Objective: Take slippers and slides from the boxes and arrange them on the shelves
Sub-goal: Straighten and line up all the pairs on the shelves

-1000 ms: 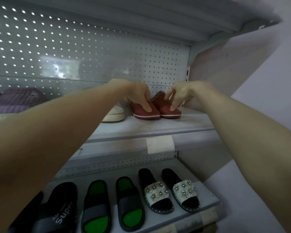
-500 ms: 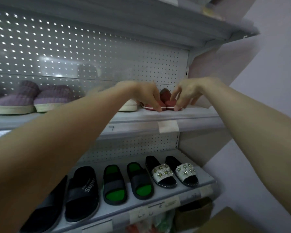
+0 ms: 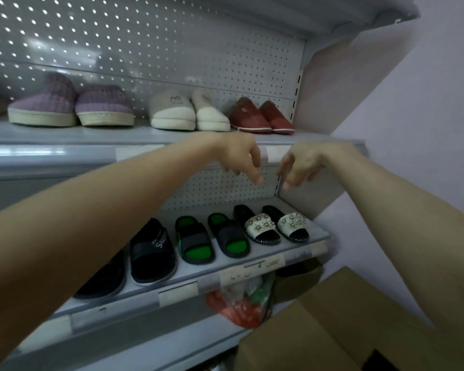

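- The left hand (image 3: 236,156) and right hand (image 3: 303,164) hang in the air in front of the upper shelf's (image 3: 91,135) front edge, close together but not touching.
- Both hands' fingers (image 3: 256,175) droop loosely curled, tips pointing down — neither grips anything.
- The red slippers (image 3: 260,117) stand as a pair on the upper shelf at its right end, toes outward and sides touching; the right one sits just beside the slotted upright (image 3: 296,97).
- A bare strip of shelf runs between their toes and the front lip.
- To their left, just beside them, stand the white slippers (image 3: 185,113); further left, after an open gap, the purple knit slippers (image 3: 70,105).
- A pale label (image 3: 277,153) on the shelf's edge rail shows between the two hands.
- The lower shelf (image 3: 201,271) slopes toward the viewer and carries, left to right, black slides (image 3: 152,250), green-soled slides (image 3: 212,239) and beaded slides (image 3: 273,226) — the last pair near the shelf's right edge.
- Below that shelf sits a plastic bag (image 3: 241,301); a cardboard box (image 3: 332,330) fills the lower right corner, near the right forearm.
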